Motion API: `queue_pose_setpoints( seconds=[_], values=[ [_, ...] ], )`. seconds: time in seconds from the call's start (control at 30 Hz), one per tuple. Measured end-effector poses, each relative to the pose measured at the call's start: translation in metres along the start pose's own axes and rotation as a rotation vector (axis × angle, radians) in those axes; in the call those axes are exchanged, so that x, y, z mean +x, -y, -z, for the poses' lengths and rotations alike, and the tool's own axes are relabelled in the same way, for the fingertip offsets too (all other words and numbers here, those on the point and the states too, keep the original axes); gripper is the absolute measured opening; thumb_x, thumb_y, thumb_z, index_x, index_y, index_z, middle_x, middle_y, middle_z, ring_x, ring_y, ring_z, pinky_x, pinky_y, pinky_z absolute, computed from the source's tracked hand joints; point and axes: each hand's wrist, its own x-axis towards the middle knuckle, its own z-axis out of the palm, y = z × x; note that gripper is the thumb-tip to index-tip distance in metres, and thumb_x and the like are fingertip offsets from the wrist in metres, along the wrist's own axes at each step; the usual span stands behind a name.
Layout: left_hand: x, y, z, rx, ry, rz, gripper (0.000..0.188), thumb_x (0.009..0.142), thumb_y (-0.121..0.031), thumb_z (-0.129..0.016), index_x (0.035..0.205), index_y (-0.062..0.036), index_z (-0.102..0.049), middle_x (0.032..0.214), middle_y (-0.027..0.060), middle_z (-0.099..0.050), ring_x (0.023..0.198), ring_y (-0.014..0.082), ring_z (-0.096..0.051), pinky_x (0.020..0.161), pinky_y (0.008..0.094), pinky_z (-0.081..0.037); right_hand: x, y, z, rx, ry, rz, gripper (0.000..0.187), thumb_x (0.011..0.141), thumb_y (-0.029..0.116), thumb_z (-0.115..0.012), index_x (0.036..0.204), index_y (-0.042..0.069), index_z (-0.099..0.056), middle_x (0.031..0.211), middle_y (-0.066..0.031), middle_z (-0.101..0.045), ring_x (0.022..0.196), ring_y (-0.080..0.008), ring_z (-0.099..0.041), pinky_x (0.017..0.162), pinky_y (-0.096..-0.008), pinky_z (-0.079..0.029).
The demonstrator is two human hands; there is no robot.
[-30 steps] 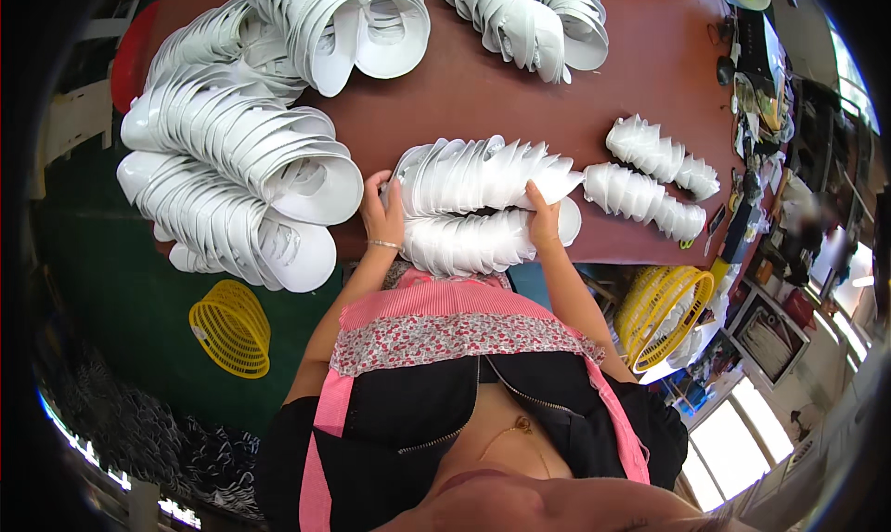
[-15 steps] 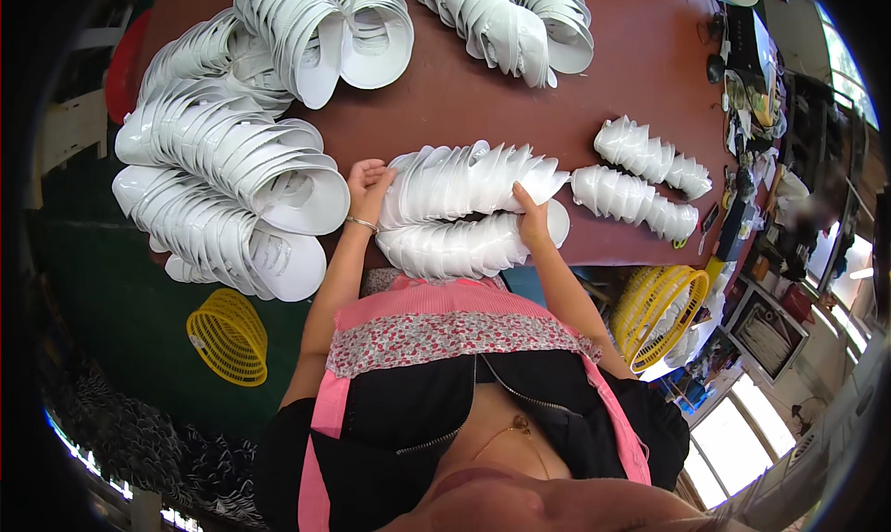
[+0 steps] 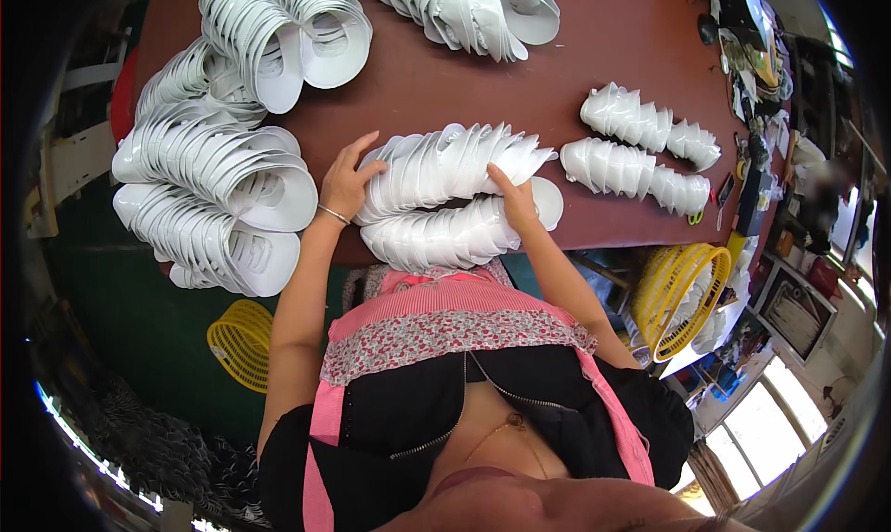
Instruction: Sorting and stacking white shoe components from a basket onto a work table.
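Observation:
Two long nested rows of white plastic shell pieces lie on the brown table (image 3: 445, 77) in front of me. My left hand (image 3: 350, 179) rests with spread fingers on the left end of the upper row (image 3: 445, 161). My right hand (image 3: 513, 200) presses its fingers between the upper row and the lower row (image 3: 436, 237), near their right ends. Neither hand lifts anything.
Big curved stacks of white pieces (image 3: 223, 179) fill the table's left and far side (image 3: 464, 7). Two smaller rows of clear cups (image 3: 640, 151) lie to the right. A yellow basket (image 3: 243, 342) sits low on the left, another yellow basket (image 3: 682, 295) on the right.
Both hands have stayed on the two rows; my left hand slid a little up along the left end and my right hand shifted slightly inward along the rows.

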Motion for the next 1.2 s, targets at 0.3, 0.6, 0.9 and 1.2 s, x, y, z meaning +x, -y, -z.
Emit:
queue_pose_setpoints(
  seconds=[0.3, 0.6, 0.9, 1.2],
  values=[
    [0.004, -0.033, 0.001, 0.163, 0.033, 0.208, 0.024, 0.081, -0.029, -0.07, 0.097, -0.0115, -0.065, 0.141, 0.014, -0.053, 0.12, 0.0381, -0.056, 0.095, 0.0474, -0.05, -0.004, 0.006, -0.003, 0.061, 0.039, 0.061, 0.045, 0.092, 0.021, -0.073, 0.126, -0.006, -0.06, 0.12, -0.0097, -0.066, 0.109, -0.0166, -0.06, 0.096, -0.0316, -0.046],
    [0.025, -0.043, -0.005, -0.025, 0.049, -0.067, 0.035, 0.078, -0.002, -0.063, 0.111, -0.0151, -0.065, 0.138, 0.0136, -0.054, 0.121, 0.0366, -0.056, 0.1, 0.0452, -0.048, -0.012, -0.001, -0.002, 0.051, 0.042, 0.082, 0.04, 0.093, 0.018, -0.072, 0.122, -0.006, -0.062, 0.115, -0.0087, -0.067, 0.106, -0.0158, -0.061, 0.094, -0.0304, -0.047],
    [0.028, -0.042, 0.012, 0.118, 0.195, -0.114, 0.052, 0.076, 0.009, -0.058, 0.114, -0.0244, -0.07, 0.14, 0.0107, -0.054, 0.12, 0.0347, -0.056, 0.098, 0.0432, -0.05, -0.029, -0.001, -0.003, 0.035, 0.021, 0.117, 0.036, 0.092, 0.02, -0.074, 0.115, -0.007, -0.066, 0.108, -0.0083, -0.07, 0.099, -0.0149, -0.063, 0.087, -0.0302, -0.05],
    [0.037, -0.059, 0.005, 0.29, 0.068, -0.103, 0.02, 0.078, -0.025, -0.074, 0.095, -0.0145, -0.071, 0.132, 0.0126, -0.058, 0.111, 0.034, -0.06, 0.084, 0.0427, -0.052, -0.032, -0.006, -0.005, 0.053, -0.016, 0.129, 0.033, 0.091, 0.02, -0.075, 0.109, -0.007, -0.069, 0.099, -0.0089, -0.073, 0.092, -0.0138, -0.066, 0.08, -0.0304, -0.052]
  ],
)
